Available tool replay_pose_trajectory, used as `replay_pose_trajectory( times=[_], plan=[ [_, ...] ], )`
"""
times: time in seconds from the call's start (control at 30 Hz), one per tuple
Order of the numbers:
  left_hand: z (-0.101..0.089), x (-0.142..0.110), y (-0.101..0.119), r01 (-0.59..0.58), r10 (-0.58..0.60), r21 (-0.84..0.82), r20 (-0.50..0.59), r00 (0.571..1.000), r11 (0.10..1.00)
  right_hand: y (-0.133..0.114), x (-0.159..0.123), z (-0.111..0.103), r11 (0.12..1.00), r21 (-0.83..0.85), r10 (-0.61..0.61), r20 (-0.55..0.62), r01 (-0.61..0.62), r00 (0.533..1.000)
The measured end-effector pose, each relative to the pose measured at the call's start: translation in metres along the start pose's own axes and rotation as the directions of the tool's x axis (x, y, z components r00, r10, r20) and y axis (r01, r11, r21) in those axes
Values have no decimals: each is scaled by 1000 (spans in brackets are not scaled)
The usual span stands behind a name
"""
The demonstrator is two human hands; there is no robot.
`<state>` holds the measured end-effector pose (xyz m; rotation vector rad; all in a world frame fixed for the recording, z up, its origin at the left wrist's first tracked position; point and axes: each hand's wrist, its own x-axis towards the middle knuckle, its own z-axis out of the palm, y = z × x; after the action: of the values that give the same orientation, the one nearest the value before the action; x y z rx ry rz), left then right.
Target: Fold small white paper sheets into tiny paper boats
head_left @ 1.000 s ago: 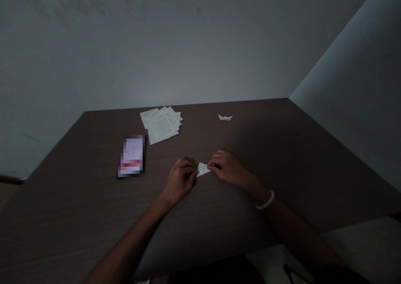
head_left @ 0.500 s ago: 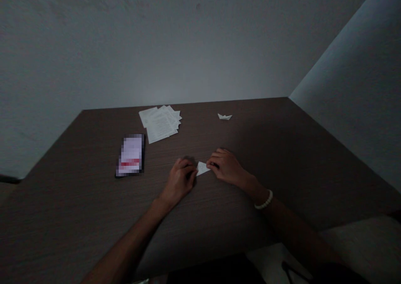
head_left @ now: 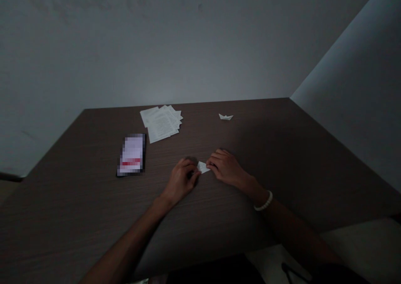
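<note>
Folded paper (head_left: 203, 167) is lying on the table (head_left: 200, 221) — left hand (head_left: 181, 179) pinching its left end, now reaching further over, so less is showing; right hand (head_left: 227, 168) gripping its right end.

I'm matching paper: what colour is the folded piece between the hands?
The folded paper is white with faint darker marks, seen best in the head view.

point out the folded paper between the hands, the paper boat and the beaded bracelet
Folded paper (head_left: 203, 167): head view, on its uncovered middle.
Paper boat (head_left: 226, 117): head view, on the middle of its hull.
Beaded bracelet (head_left: 267, 203): head view, on the visible row of beads.
</note>
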<state>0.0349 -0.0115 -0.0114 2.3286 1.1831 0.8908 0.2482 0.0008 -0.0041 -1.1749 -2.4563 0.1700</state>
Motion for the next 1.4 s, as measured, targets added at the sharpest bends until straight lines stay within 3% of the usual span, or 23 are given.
replay_pose_trajectory(
  times=[0.3, 0.67, 0.8, 1.03, 1.27, 1.4],
  plan=[
    [-2, 4, 8, 48, -48, -4, -28, 998, 999, -3, 0, -2, 999, 33, 29, -9, -28, 1000],
    [-4, 0, 3, 182, -178, 177, -41, 983, 967, -3, 0, -2, 999, 4, 35, -3, -35, 999],
    [-4, -2, 1, 175, -166, 198, -61, 984, 964, -7, -1, -5, 999, -51, -15, -20, 14, 1000],
    [-2, -3, 2, 211, -201, 214, -70, 977, 954, -8, -5, -3, 954, -85, -281, 84, 288, 956],
    [-8, -3, -1, 260, -250, 193, -74, 965, 946, -8, -6, -4, 952, -101, -281, 91, 289, 955],
    [-13, -7, -6, 203, -197, 157, -52, 979, 967, -8, -7, -3, 958, -97, -264, 68, 269, 962]
  ],
)
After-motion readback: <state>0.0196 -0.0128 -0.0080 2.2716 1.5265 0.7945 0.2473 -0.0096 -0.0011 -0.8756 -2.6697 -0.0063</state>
